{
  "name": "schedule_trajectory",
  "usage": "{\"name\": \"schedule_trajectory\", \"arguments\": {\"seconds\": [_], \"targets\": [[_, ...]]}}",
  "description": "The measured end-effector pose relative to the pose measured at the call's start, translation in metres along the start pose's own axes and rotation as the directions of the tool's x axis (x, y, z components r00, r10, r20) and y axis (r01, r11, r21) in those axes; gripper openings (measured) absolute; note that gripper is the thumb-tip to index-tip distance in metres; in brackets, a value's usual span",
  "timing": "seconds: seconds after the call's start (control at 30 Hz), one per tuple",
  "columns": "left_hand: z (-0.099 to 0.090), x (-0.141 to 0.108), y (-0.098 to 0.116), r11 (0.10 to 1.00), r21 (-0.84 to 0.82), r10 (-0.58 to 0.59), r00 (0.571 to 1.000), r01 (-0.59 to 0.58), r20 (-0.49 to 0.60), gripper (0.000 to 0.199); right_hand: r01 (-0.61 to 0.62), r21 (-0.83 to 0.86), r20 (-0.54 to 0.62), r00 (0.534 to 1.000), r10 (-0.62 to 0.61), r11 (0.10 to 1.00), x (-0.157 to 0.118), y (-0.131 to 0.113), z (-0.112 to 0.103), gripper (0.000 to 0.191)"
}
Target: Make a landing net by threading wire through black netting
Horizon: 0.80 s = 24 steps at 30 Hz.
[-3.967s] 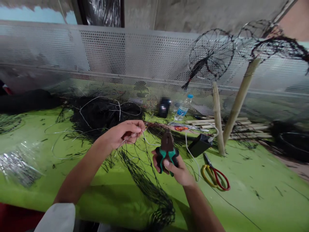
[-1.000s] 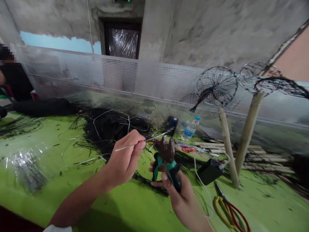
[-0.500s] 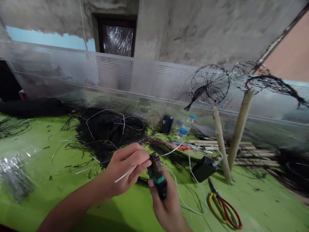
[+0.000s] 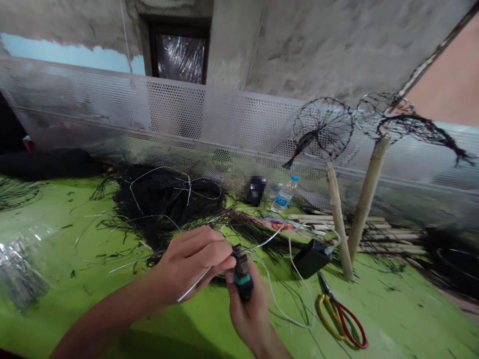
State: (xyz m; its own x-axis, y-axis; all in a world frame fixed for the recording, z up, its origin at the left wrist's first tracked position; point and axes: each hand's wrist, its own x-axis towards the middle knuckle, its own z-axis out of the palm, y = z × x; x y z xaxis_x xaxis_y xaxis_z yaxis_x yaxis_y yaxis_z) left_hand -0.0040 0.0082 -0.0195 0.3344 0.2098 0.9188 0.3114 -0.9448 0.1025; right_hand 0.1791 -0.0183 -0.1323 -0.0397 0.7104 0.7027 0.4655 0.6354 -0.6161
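Note:
My left hand pinches a thin silvery wire, and one straight end sticks out below its fingers. My right hand is wrapped around pliers with black and green handles, their jaws up against the left fingertips. From the jaws, a curved stretch of wire runs off to the right. Whether the jaws are closed on the wire cannot be made out. Behind the hands lies a heap of black netting with loops of wire on top.
Scissors with yellow and red handles lie at right, near a black box with a white cable. A water bottle and bamboo sticks are farther back. Wire-ringed nets hang by upright poles. Bagged wire pieces sit left.
The pliers and right hand have shifted slightly left, with the pliers standing more upright. The left hand keeps its pinch on the wire, whose free end points more steeply down. The camera view has shifted slightly.

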Motion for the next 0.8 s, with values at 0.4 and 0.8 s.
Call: {"name": "schedule_trajectory", "arguments": {"seconds": [0.4,0.8], "targets": [[-0.0032,0.002,-0.0023,0.999,0.011,0.052,0.999,-0.052,0.004,0.009,0.037,-0.063,0.014,0.999,-0.036,0.997,0.0015,-0.0003,-0.0036,0.044],[-0.0072,0.0058,0.0044,0.941,0.276,0.193,0.981,-0.193,0.028,0.006,0.04,0.027,-0.005,0.999,-0.04,0.999,-0.0042,0.0043,0.0023,0.043]]}}
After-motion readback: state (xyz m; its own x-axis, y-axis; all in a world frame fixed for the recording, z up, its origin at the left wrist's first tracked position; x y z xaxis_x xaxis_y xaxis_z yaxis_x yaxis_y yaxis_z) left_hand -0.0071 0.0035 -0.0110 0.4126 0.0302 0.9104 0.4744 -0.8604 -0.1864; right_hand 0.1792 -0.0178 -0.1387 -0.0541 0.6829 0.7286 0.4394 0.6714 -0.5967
